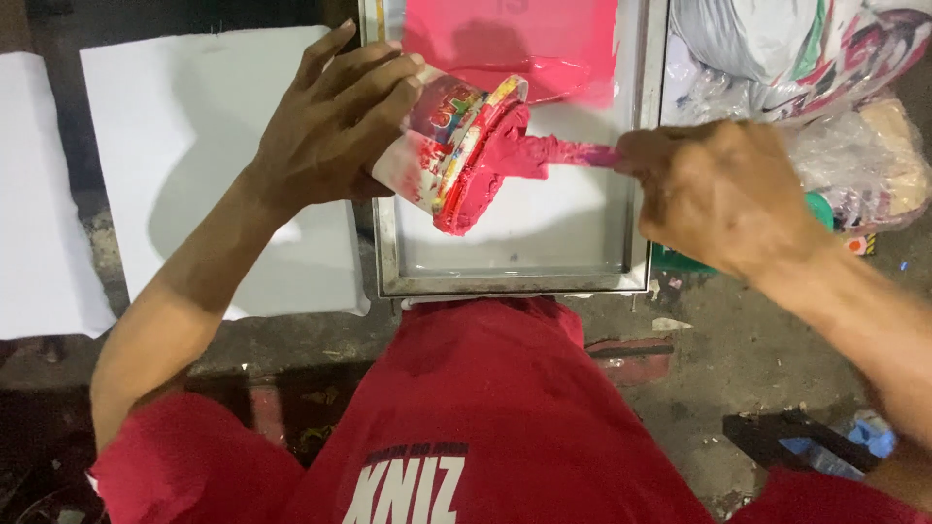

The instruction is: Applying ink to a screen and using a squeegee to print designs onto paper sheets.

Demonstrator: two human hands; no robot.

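My left hand (335, 121) grips a small tub (451, 141) smeared with pink ink, tipped on its side over a metal-framed printing screen (515, 283). My right hand (714, 189) holds a pink-coated spatula (563, 152) whose tip is inside the tub's mouth, in thick pink ink. A pool of pink ink (529, 53) spreads over the far part of the screen's mesh. The near part of the mesh is white and bare.
White fabric sheets (194, 116) lie on the table to the left of the screen. Crumpled plastic bags (825, 58) are piled at the right, with a green lid (820, 206) beneath my right hand. A red shirt (485, 408) fills the bottom of the view.
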